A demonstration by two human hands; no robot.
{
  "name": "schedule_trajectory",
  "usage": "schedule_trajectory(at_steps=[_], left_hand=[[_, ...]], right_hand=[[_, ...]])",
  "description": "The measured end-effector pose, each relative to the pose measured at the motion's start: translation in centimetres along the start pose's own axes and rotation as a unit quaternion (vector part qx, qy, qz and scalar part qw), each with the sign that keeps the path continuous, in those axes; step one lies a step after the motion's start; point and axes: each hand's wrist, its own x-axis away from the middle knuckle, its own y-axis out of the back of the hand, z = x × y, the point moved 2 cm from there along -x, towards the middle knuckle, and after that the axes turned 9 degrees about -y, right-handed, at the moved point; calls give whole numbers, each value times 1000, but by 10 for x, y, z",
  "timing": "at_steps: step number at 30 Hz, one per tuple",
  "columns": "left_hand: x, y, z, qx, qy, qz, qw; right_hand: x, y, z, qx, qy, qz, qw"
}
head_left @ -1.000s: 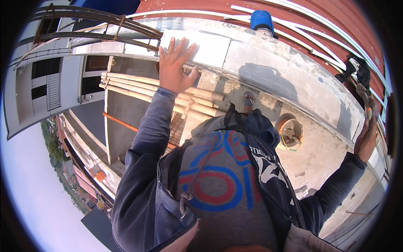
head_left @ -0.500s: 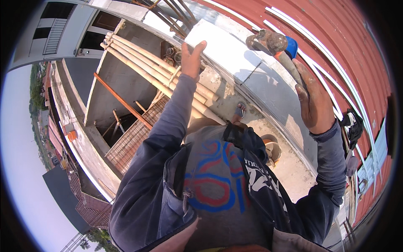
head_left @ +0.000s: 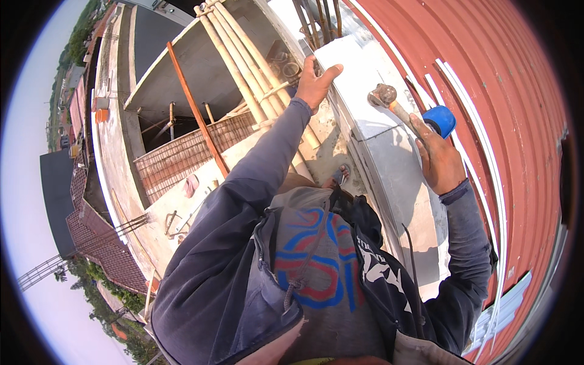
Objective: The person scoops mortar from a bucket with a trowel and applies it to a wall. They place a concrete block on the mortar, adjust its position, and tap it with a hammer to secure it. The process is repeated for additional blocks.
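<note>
A white rectangular block (head_left: 347,76) lies along the top of a grey block wall (head_left: 395,161). My left hand (head_left: 313,85) is at its left edge, thumb over the top face and fingers along the side. In my right hand (head_left: 439,163) is a hammer, closed round its handle; the worn, crusted hammer head (head_left: 383,95) is over the right part of the white block. I cannot tell whether the head touches it. Just beyond the right hand is a rounded blue object (head_left: 440,120), its kind unclear.
Red corrugated roofing (head_left: 505,109) with long white strips (head_left: 480,146) runs along the right. Steel bars (head_left: 319,21) rise beyond the block. At left, bamboo poles (head_left: 243,67) and an orange-brown bar (head_left: 194,109) cross an open drop. My foot (head_left: 340,175) stands beside the wall.
My view has turned, so the surroundings have shifted and rotated. The hammer head has come lower over the white block. My left hand stays at the block's edge.
</note>
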Motion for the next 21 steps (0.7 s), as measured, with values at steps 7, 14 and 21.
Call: schedule_trajectory(at_steps=[7,14,21], left_hand=[[-8,3,7,-68,-7,19,998],[-6,6,6,-90,-6,19,996],[4,-1,-10,-115,-12,19,993]], right_hand=[[6,9,14,-108,65,-112,986],[2,16,15,-79,5,-16,997],[9,5,-1,-75,-11,-14,997]])
